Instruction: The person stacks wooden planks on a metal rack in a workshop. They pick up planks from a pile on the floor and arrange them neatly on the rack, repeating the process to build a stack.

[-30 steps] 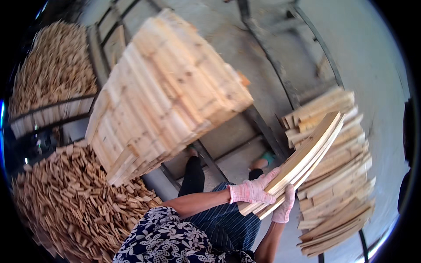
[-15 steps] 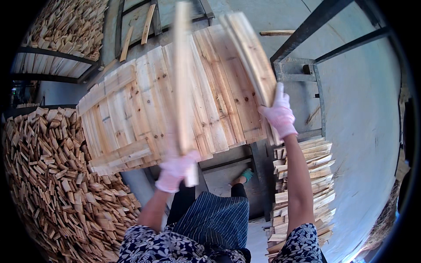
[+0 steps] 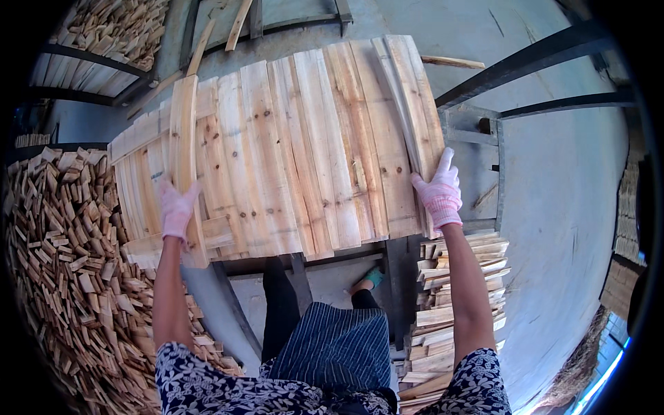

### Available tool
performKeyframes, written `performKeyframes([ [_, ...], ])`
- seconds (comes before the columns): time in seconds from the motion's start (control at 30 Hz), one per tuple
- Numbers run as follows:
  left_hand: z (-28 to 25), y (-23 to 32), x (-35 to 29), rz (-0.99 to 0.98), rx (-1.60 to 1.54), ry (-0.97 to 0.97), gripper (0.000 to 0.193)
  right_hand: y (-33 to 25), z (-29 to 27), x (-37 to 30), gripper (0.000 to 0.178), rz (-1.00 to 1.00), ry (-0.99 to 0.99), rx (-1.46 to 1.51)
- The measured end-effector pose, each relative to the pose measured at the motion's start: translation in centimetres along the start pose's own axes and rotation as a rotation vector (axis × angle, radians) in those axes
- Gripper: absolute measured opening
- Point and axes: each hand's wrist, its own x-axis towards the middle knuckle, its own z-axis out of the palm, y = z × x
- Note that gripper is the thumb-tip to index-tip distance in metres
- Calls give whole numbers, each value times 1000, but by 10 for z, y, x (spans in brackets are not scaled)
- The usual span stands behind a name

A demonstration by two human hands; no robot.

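A wide layer of pale, knotty wooden boards [image 3: 277,152] lies side by side in front of me. My left hand [image 3: 178,207], in a pinkish-white glove, grips a narrow wooden board [image 3: 184,124] near its close end, thumb and fingers on opposite edges. That board lies across the left part of the layer. At the right edge, my right hand [image 3: 441,190], gloved alike, spans the near end of another wooden board [image 3: 416,90], thumb on one side and fingers along the other. A thin strip shows along this board's left edge.
Heaped short wood pieces [image 3: 76,277] fill the left side. Stacked wood strips [image 3: 456,290] stand beside my right forearm. A dark metal frame [image 3: 519,62] rises at the far right. Loose sticks [image 3: 238,24] lie beyond the boards.
My left hand has carried its board leftward from the middle, onto the left part of the layer. The right board has shifted slightly and now rests along the right edge.
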Motion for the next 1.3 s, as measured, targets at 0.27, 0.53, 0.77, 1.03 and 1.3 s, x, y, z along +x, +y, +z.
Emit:
performKeyframes([
  [0.27,6,46,-8,-126,93,-8,97,-3,10,-10,118,117,36,34],
  [0.53,-1,50,-10,-109,160,-79,100,23,23,-2,115,-207,111,44],
  [0.77,-38,81,-4,-313,164,-277,97,-4,-19,-3,106,-538,27,-9],
  [1.03,-31,90,0,-281,189,-328,102,-196,-62,97,87,-1072,-56,-553],
  [1.3,-31,82,-3,-292,164,-323,98,-195,-55,135,82,-1110,-169,-595],
])
